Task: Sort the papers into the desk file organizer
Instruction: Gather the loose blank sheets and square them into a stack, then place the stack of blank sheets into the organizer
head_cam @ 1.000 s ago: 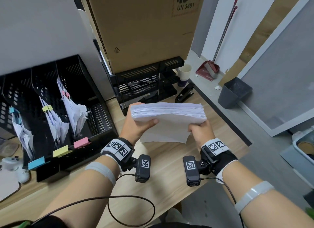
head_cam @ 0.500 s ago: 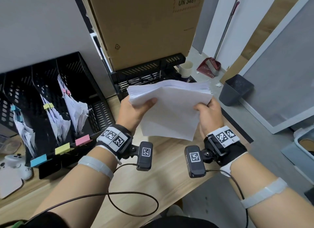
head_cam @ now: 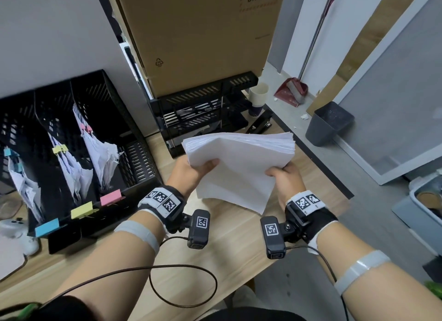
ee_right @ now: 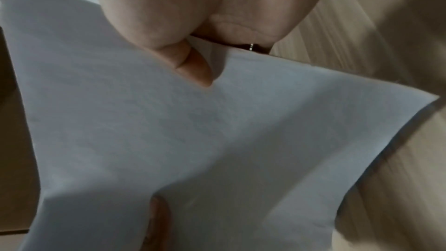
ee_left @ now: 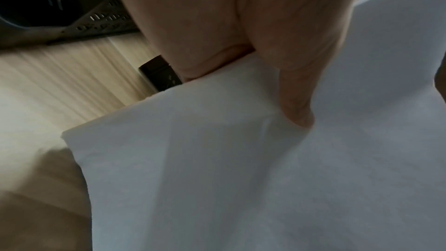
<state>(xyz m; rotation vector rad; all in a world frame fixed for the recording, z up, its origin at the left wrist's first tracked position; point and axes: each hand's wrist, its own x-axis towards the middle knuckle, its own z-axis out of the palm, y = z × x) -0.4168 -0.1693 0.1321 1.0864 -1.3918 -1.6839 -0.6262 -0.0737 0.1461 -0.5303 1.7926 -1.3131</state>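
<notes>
A thick stack of white paper (head_cam: 239,167) is held upright and tilted above the wooden desk (head_cam: 224,253), its lower corner hanging near the desk top. My left hand (head_cam: 191,172) grips its left edge with the thumb on the near face, as the left wrist view shows on the stack of white paper (ee_left: 265,159). My right hand (head_cam: 284,177) grips the right edge, thumb on the near face of the stack of white paper (ee_right: 217,140). The black mesh file organizer (head_cam: 134,153) stands at the left, with clipped paper bundles in its slots and blue, yellow and pink labels along its front.
A black mesh letter tray rack (head_cam: 205,110) stands behind the stack under a big cardboard box (head_cam: 203,33). A paper cup (head_cam: 258,98) and a black stapler (head_cam: 260,124) sit near the desk's right edge. A white game controller (head_cam: 16,232) lies far left. A grey bin (head_cam: 330,122) stands on the floor.
The stack rose and tipped up toward me, then came back down a little. The head view has shifted slightly. Both hands kept their grip on the two edges.
</notes>
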